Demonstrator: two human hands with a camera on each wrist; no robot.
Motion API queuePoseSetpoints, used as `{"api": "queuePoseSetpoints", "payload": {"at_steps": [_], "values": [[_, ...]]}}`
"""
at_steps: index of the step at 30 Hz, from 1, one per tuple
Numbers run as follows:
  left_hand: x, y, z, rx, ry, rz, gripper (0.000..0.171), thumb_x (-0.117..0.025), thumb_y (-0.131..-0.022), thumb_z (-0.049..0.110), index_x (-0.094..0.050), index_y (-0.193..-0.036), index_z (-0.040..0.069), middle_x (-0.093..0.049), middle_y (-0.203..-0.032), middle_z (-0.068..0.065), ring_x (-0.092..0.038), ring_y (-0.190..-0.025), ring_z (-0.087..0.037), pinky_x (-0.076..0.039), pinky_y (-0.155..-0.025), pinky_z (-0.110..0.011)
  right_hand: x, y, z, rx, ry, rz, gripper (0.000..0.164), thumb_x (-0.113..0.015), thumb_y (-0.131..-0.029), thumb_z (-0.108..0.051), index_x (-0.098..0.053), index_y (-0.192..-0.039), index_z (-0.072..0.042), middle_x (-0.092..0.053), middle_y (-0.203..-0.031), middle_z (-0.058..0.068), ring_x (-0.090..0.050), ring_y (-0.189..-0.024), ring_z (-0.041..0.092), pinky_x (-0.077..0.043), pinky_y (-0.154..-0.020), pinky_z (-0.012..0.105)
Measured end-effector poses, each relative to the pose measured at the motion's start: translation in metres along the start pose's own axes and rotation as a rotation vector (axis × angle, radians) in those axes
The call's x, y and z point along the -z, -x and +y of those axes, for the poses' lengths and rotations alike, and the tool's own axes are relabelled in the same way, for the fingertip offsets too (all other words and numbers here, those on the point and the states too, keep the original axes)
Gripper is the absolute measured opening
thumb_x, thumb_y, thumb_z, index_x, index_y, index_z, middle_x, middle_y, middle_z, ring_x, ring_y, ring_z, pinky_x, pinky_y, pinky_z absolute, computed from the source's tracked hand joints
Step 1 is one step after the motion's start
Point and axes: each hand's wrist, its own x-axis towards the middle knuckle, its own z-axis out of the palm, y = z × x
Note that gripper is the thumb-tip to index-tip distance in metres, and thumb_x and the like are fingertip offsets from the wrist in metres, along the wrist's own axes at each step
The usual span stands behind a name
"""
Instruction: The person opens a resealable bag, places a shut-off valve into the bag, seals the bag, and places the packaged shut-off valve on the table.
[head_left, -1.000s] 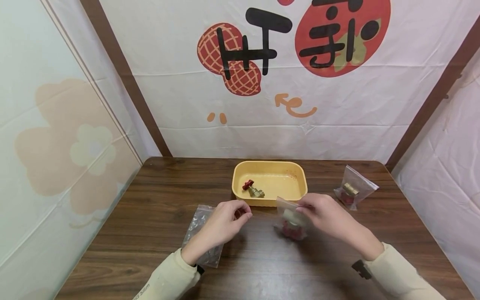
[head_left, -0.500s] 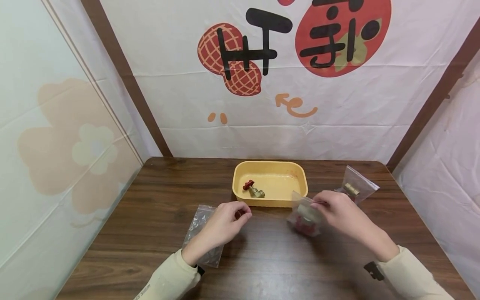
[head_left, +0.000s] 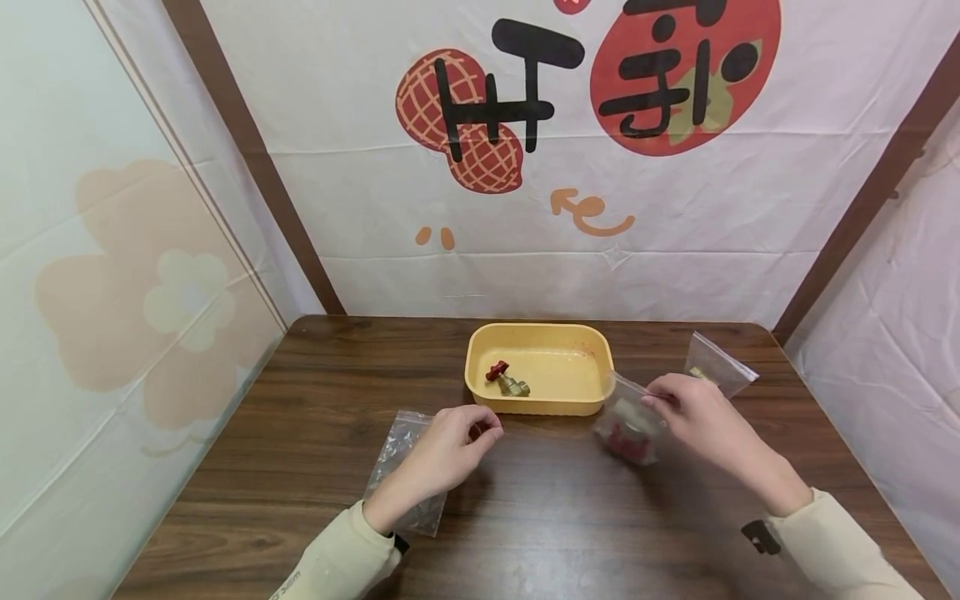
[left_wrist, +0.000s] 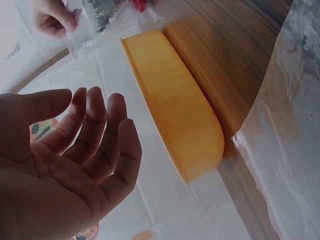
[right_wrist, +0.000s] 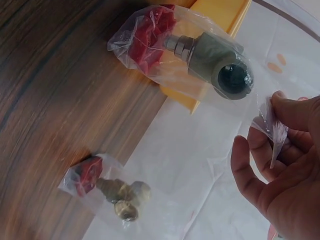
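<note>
Between thumb and fingers my right hand (head_left: 693, 412) pinches the top of a clear zip bag (head_left: 628, 423). Inside that bag hangs a brass gate valve (right_wrist: 212, 62) with a red handwheel (right_wrist: 150, 40), wheel downward. My left hand (head_left: 453, 446) holds nothing; its fingers are loosely curved, as the left wrist view shows. Below it lies a flat clear zip bag (head_left: 397, 450), partly hidden by the hand and forearm. A second bagged valve (right_wrist: 120, 192) sits on the table to the right, partly behind my right hand in the head view.
A yellow tray (head_left: 540, 406) stands at the table's back middle, just left of the held bag. One loose valve (head_left: 512, 385) with a red handwheel lies in its left part. Behind the brown wooden table (head_left: 315, 417) hangs a white printed cloth (head_left: 525, 275).
My right hand has carried the bagged valve to the right, away from the tray's front and toward the other bagged valve. My left hand has stayed in place.
</note>
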Motion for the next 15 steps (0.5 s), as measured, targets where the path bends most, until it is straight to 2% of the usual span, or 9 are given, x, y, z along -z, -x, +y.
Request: {"api": "queuePoseSetpoints", "payload": {"at_steps": [15], "values": [[-0.001, 0.002, -0.003, 0.000, 0.000, 0.003, 0.009, -0.069, -0.100, 0.009, -0.074, -0.092, 0.009, -0.066, -0.084, 0.007, -0.057, -0.071, -0.007, -0.050, -0.066, -0.027, 0.009, 0.000, 0.019, -0.063, 0.041, 0.058, 0.012, -0.078, -0.092, 0.002, -0.073, -0.088, -0.008, -0.062, -0.073, -0.006, -0.049, -0.061, 0.007, -0.042, -0.052, 0.027]]}}
